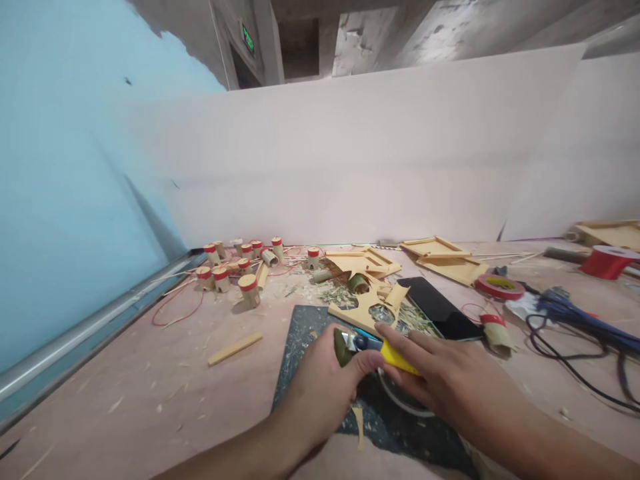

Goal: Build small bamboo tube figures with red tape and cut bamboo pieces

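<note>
My left hand (325, 380) is closed around a short green bamboo piece (342, 348), and its thumb reaches the front end of a yellow utility knife (397, 360). The knife lies in my closed right hand (445, 370), its metal tip at the bamboo. Both hands are above a dark cutting mat (297, 333) strewn with shavings. Just beyond them is a thin wooden sheet with round cut-outs (353, 315). Partly hidden under my right hand is a pale ring-shaped object (407, 405).
Several bamboo cylinders with red bands (249, 292) stand at the left. A wooden strip (235, 348) lies nearer. To the right are a black phone (440, 308), a tape roll (500, 288), a red spool (607, 261) and dark cables (575, 313). Wooden panels (435, 247) lie by the white wall.
</note>
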A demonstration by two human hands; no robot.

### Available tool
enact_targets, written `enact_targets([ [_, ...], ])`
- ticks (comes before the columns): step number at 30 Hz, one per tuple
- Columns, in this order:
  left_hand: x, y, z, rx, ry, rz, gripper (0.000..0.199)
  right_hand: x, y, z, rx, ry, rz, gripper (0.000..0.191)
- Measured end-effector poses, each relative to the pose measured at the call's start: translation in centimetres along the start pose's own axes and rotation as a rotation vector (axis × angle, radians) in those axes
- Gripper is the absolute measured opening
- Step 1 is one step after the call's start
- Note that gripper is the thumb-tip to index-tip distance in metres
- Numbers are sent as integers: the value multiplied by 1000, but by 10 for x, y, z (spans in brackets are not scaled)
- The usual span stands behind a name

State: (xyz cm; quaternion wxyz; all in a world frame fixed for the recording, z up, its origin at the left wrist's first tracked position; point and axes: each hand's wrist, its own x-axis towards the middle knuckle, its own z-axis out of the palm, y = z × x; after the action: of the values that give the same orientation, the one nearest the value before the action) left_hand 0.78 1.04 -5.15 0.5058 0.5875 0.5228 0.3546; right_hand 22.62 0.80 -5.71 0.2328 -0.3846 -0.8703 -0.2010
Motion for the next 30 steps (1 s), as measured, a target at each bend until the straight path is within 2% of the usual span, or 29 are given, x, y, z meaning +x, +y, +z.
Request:
enact_targets([
  [5,4,-2,7,1,46,-4,49,3,-2,1,-41,10,160,44],
  [10,10,-4,-1,-96,-56,-27,60,6,11,-3,-7,39,187,43],
  [14,12,-1,-8,-176,-133,-29,69,10,20,-7,109,17,228,40],
  [20,8,11,-19,-236,-135,-22,72,12,23,-13,257,-74,315,45],
  [23,4,16,-28,-55,-52,85,60,13,22,-14,312,-96,353,41],
  [26,1,18,-33,253,48,221,65,14,21,-14,348,-119,377,39],
  [28,1,19,-33,319,61,239,53,14,21,-13,351,-117,386,41],
  [30,0,20,-32,293,46,220,36,13,21,-12,348,-103,386,44],
])
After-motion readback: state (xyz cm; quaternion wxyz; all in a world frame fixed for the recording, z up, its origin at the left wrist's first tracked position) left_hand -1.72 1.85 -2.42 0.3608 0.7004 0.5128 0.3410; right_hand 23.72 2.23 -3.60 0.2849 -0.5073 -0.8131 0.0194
